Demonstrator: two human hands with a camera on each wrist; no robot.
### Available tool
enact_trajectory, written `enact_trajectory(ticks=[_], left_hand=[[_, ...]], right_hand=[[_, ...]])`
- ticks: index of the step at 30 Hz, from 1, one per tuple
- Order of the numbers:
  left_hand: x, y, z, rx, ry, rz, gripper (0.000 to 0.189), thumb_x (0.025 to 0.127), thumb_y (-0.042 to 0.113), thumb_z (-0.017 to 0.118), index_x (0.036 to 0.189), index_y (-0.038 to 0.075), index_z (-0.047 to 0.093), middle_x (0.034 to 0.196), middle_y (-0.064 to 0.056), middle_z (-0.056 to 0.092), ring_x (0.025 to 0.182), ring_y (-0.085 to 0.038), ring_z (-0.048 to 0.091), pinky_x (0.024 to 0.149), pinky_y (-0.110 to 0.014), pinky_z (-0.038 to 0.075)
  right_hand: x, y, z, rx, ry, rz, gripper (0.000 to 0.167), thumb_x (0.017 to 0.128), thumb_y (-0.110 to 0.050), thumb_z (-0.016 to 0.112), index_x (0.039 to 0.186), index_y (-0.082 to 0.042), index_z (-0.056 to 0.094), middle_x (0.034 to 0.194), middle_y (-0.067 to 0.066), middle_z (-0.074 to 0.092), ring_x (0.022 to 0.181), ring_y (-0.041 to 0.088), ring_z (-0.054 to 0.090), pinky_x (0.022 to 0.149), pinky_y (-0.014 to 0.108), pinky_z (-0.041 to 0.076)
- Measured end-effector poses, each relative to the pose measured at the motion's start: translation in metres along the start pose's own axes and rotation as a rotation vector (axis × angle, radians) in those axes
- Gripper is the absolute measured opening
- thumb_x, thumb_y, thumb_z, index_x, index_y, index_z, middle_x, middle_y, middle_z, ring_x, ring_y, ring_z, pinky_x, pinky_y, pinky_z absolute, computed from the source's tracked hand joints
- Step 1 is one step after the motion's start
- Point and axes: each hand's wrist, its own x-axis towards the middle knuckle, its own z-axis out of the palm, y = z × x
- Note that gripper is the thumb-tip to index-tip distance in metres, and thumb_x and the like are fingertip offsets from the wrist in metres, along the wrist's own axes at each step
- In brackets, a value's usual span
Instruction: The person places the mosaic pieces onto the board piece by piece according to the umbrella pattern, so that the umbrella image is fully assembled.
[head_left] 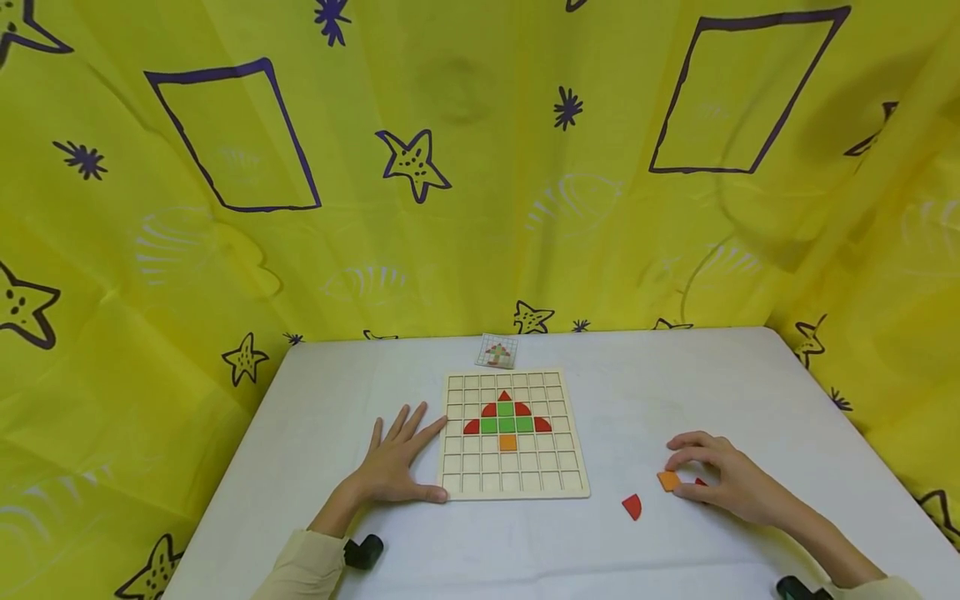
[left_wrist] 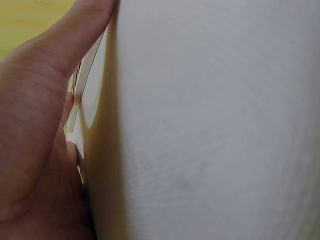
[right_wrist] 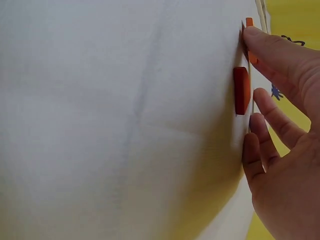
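On the table lies a wooden grid board (head_left: 551, 482). Its pieces form a tree-like figure: red tiles (head_left: 504, 397) at the top and sides, green squares (head_left: 506, 425) in the middle, one orange square (head_left: 507, 442) below. My left hand (head_left: 393, 468) is spread flat, thumb and index fingertip touching the board's left edge. To the right of the board, my right hand (head_left: 727, 482) pinches a loose orange square tile (head_left: 667, 481) between thumb and fingers. A red piece (right_wrist: 241, 91) lies under that hand, partly hidden in the head view. Another red quarter-circle piece (head_left: 633, 507) lies nearer the board.
Behind the board lies a small pattern card (head_left: 497, 351) showing a similar figure on a grid. A white cloth (head_left: 480, 550) covers the table. Yellow patterned curtains (head_left: 480, 250) enclose the back and sides.
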Motion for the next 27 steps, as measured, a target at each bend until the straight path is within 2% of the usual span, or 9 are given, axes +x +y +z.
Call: enact_trajectory(ticks=[5,9,15,20,27], left_hand=[[0.000,0.005,-0.004,0.008,-0.033,-0.028,0.114,0.068,0.074,0.080,0.161,0.026,0.035,0.171,-0.016,0.015,0.156,-0.044,0.003,0.116,-0.074,-0.007],[0.000,0.009,-0.009,0.017,-0.065,-0.047,0.113,0.070,0.072,0.081,0.162,0.027,0.034,0.172,-0.014,0.013,0.157,-0.043,0.002,0.116,-0.073,-0.007],[-0.001,0.011,-0.010,0.010,-0.046,-0.023,0.112,0.070,0.068,0.082,0.162,0.024,0.034,0.171,-0.017,0.015,0.156,-0.046,0.005,0.115,-0.075,-0.005],[-0.001,0.009,-0.010,0.021,-0.052,-0.032,0.113,0.070,0.071,0.081,0.162,0.026,0.034,0.171,-0.015,0.014,0.156,-0.044,0.003,0.116,-0.074,-0.006],[0.000,0.007,-0.007,0.016,-0.046,-0.028,0.114,0.069,0.071,0.082,0.162,0.025,0.033,0.171,-0.016,0.014,0.156,-0.044,0.004,0.116,-0.074,-0.006]], right_hand=[[0.007,-0.005,-0.008,0.009,-0.075,0.055,0.022,0.083,-0.033,0.086,0.098,-0.037,0.071,0.119,-0.006,0.066,0.110,0.005,0.053,0.090,0.022,0.046],[0.014,-0.008,-0.015,0.044,-0.092,0.065,0.023,0.085,-0.030,0.086,0.100,-0.032,0.069,0.114,-0.005,0.068,0.103,0.004,0.058,0.084,0.024,0.051],[0.025,-0.016,-0.024,0.063,-0.004,0.009,0.030,0.083,-0.017,0.088,0.102,-0.028,0.068,0.110,-0.005,0.067,0.095,0.010,0.061,0.072,0.028,0.053],[0.035,-0.022,-0.033,0.025,0.073,-0.048,0.035,0.080,-0.013,0.089,0.104,-0.028,0.069,0.113,-0.001,0.067,0.096,0.010,0.063,0.072,0.029,0.055],[0.051,-0.031,-0.041,0.002,0.135,-0.048,0.034,0.080,-0.013,0.090,0.105,-0.025,0.071,0.118,0.005,0.067,0.099,0.001,0.060,0.075,0.026,0.055]])
